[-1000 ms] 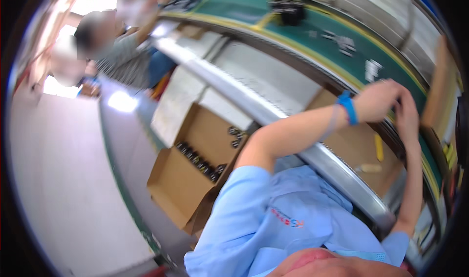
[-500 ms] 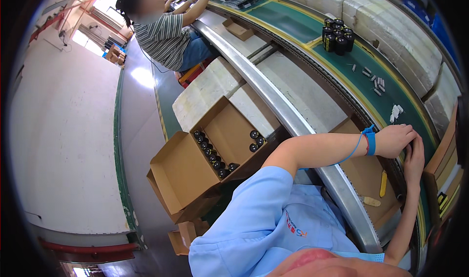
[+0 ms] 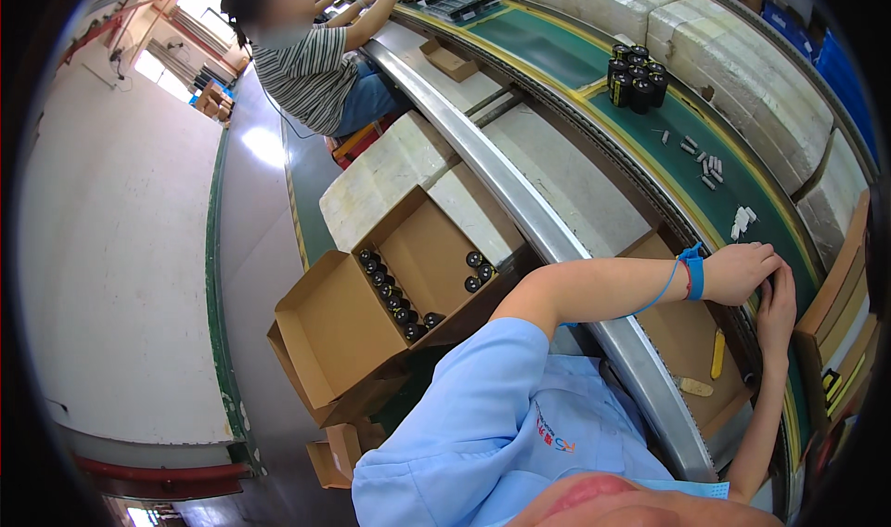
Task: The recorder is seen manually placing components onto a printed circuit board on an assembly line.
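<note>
My left hand [image 3: 740, 273], with a blue strap around its wrist, meets my right hand [image 3: 778, 315] over the near end of the green conveyor belt [image 3: 654, 160]. The fingers of both are bent and close together. Something small and dark may sit between them, but the fingers hide it. Just beyond my hands lies a small heap of white pieces [image 3: 742, 221]. Farther up the belt are several small grey cylinders [image 3: 713, 169], some with thin wire leads. A group of black cylinders [image 3: 639, 86], like large capacitors, stands upright beyond those.
An open cardboard box [image 3: 339, 318] holding several black cylinders is at my left. A metal rail [image 3: 520, 193] runs between me and the belt. A yellow-handled tool [image 3: 717, 352] lies in a cardboard tray below. White foam blocks [image 3: 742, 53] line the far side. A co-worker [image 3: 316, 72] sits farther along.
The whole view has shifted slightly, so things appear a little farther left. My hands stay together over the belt, with little change in their fingers.
</note>
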`<state>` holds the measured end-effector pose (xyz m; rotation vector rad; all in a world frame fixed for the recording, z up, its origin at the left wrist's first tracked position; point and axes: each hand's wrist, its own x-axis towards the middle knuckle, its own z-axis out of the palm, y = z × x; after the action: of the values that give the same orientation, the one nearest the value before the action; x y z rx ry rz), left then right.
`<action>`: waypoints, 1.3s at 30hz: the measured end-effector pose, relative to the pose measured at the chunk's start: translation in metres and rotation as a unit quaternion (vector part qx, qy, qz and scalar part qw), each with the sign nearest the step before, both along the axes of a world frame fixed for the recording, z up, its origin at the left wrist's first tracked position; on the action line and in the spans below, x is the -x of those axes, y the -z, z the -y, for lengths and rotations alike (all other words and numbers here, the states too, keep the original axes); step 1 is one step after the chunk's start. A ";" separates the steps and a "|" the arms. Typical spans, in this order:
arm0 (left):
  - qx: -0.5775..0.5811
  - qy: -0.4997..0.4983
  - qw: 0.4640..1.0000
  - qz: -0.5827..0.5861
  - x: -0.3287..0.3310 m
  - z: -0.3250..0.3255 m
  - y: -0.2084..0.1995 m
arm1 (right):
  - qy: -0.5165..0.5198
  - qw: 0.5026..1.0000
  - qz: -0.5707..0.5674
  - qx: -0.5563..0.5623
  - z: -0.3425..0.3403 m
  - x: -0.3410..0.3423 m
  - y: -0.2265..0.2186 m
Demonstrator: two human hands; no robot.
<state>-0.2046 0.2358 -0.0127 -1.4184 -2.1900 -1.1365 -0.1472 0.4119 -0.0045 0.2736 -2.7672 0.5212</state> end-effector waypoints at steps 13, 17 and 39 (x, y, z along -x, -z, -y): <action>0.005 0.004 1.000 0.008 0.001 -0.002 0.002 | -0.012 0.999 -0.029 -0.005 -0.003 0.000 0.003; 0.006 0.004 1.000 0.012 0.001 0.000 0.001 | -0.014 1.000 -0.015 0.008 0.005 -0.002 -0.004; 0.005 0.007 1.000 0.011 0.000 0.001 -0.001 | -0.008 0.999 -0.038 -0.018 0.008 -0.005 -0.008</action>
<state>-0.2043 0.2344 -0.0118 -1.4355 -2.2067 -1.1524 -0.1424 0.4036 0.0030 0.3176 -2.7050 0.4556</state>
